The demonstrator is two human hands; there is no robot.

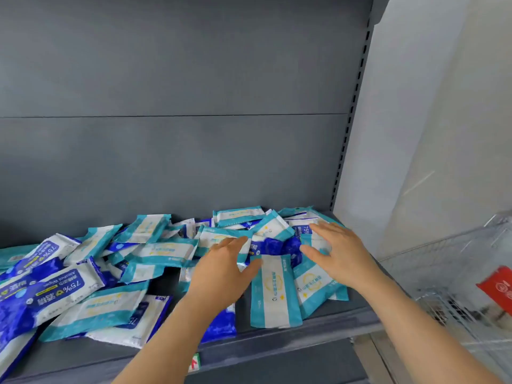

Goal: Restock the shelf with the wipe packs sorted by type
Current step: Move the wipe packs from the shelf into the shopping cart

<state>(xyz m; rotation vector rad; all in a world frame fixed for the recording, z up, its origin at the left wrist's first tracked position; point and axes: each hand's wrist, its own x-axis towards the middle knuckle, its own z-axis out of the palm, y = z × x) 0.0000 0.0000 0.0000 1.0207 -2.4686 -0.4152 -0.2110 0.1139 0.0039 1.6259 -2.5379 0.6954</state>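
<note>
Teal and blue wipe packs lie jumbled along the shelf, from its left edge to its right end. One teal pack lies near the front edge, between the hands. The left hand and right hand spread over the pile, fingers straight, gripping nothing. A wire basket stands beyond the right end.

Grey shelf was found strewn with unsorted wipe packs: teal-and-white packs were mixed among dark blue packs marked 75%. Both hands were held over the right end of the heap, fingers spread and straight. The left hand was laid on the packs, thumb touching the top edge of one teal pack near the front lip. The right hand was placed over further teal packs. A wire basket holding a red item was noted at right.
</note>
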